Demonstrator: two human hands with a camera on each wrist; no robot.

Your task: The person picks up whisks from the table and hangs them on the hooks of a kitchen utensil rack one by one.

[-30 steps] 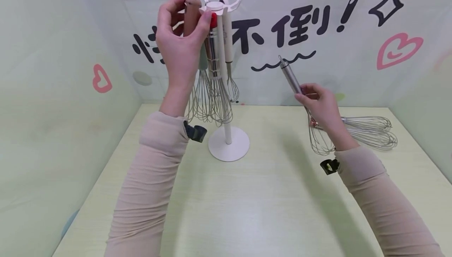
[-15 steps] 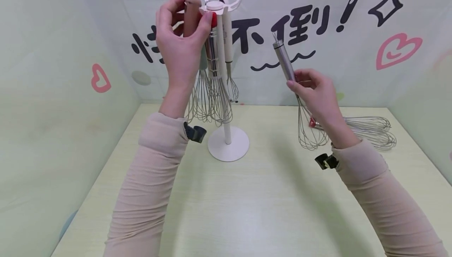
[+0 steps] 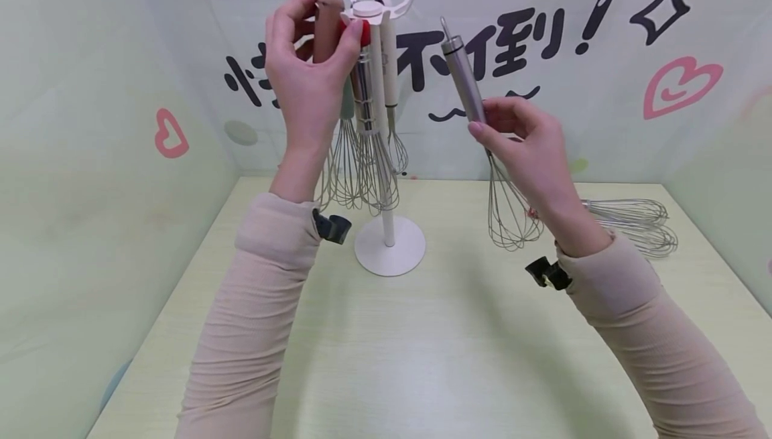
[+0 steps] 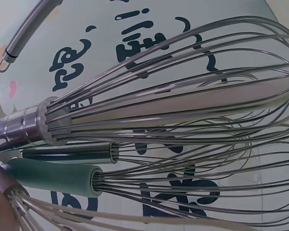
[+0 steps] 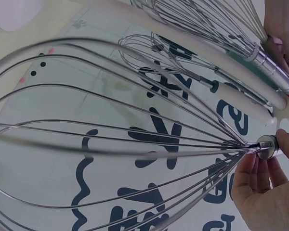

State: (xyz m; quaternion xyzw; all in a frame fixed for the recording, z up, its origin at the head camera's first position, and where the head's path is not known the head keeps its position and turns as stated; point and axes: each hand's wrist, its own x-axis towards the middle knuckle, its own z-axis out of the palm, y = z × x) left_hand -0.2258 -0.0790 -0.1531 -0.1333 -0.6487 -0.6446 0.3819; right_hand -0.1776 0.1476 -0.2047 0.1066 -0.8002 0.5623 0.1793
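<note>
The right hand's (image 3: 531, 151) fingers (image 3: 482, 132) pinch a steel whisk (image 3: 482, 137) by the lower handle, right of centre in the head view, wires hanging down and its hang loop tipped up-left toward the rack (image 3: 380, 137). The left hand (image 3: 307, 84), upper left of centre, curls its fingers round the rack's hooked top and the brown handle (image 3: 328, 23) hanging there, steadying it. Several whisks already hang from the hooks; two more (image 3: 627, 224) lie on the table (image 3: 422, 358) at the right edge. This looks like the carry step of hanging the whisk. The next move, I judge, calls for lifting the loop above a free hook on the right side, then lowering it on.
</note>
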